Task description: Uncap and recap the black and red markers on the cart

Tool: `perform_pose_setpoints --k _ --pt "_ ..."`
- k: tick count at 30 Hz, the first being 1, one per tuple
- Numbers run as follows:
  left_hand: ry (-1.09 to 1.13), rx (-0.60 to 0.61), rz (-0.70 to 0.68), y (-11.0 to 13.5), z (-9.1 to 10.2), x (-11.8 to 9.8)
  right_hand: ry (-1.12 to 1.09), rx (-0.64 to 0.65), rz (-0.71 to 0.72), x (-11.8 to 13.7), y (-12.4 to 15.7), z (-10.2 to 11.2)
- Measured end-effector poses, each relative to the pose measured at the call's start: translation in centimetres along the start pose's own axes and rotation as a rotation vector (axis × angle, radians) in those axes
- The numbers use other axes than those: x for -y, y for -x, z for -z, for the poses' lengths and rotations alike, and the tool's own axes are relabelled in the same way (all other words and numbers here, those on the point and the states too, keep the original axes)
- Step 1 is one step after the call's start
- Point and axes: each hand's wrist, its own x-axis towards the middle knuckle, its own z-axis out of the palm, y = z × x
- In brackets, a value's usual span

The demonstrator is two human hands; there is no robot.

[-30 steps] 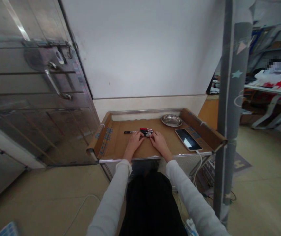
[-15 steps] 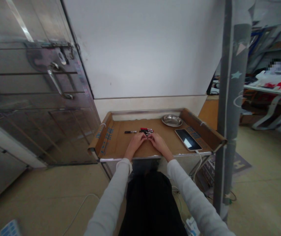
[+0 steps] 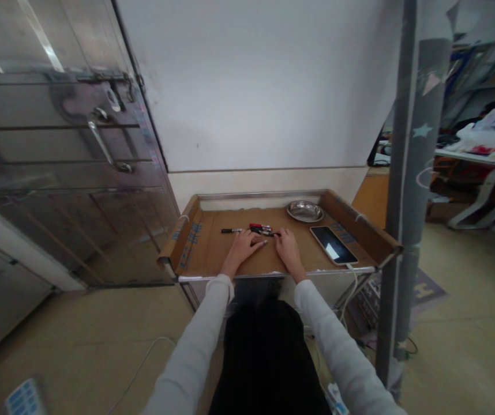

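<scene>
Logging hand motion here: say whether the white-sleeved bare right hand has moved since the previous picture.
Yes: the right hand has shifted rightward, nearer the stationary, rectangular, black-screened phone on the brown cardboard.

a cardboard-lined table [image 3: 213, 253] bears pens [image 3: 259, 226], a metal dish [image 3: 305, 212] and a phone [image 3: 334, 245].

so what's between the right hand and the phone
In the head view, only bare brown cardboard lies between the right hand and the phone; the pens are on the hand's other side.
</scene>
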Motion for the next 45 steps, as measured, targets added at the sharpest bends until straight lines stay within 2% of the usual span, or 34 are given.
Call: perform_pose_setpoints --k 4,9,13,16,19,21,24,28,32,35,38,41,45 --pt "0.035 0.014 -0.016 0.0 0.0 0.1 0.05 0.047 -0.017 0.0 0.1 0.1" --pt "0.091 -0.055 0.002 0.0 0.1 0.0 0.002 0.126 0.114 0.4 0.0 0.4" --pt "0.112 -0.081 -0.03 0.0 0.2 0.0 -0.128 0.159 0.192 0.5 0.0 0.3" --pt "0.099 -0.093 -0.028 0.0 0.5 -0.2 -0.262 0.207 0.304 0.8 0.2 0.0" --pt "0.02 -0.127 0.005 0.1 0.8 -0.5 -0.287 0.209 0.376 1.1 0.2 0.0" --pt "-0.077 -0.202 0.082 0.2 1.1 -0.7 -0.232 0.16 0.343 1.3 0.1 0.1" --pt "-0.227 -0.29 0.279 0.3 1.3 -0.7 -0.028 0.093 0.217 1.4 -0.2 0.4" --pt "-0.385 -0.231 0.497 0.5 1.0 -0.3 0.243 0.093 0.056 1.5 -0.4 0.6" --pt "-0.406 -0.234 0.586 0.5 0.3 0.2 0.323 0.119 0.033 1.5 -0.3 0.4" --pt "-0.309 -0.303 0.546 0.2 0.1 0.5 0.334 0.149 0.038 1.3 -0.2 0.3" --pt "-0.174 -0.332 0.376 0.0 -0.1 0.7 0.31 0.164 0.074 1.2 -0.2 0.2" --pt "-0.104 -0.216 0.17 -0.2 -0.5 0.8 0.295 0.134 0.097 1.0 -0.2 0.0" --pt "-0.075 -0.117 0.127 -0.3 -0.9 0.8 0.308 0.083 0.089 0.8 -0.1 -0.4"
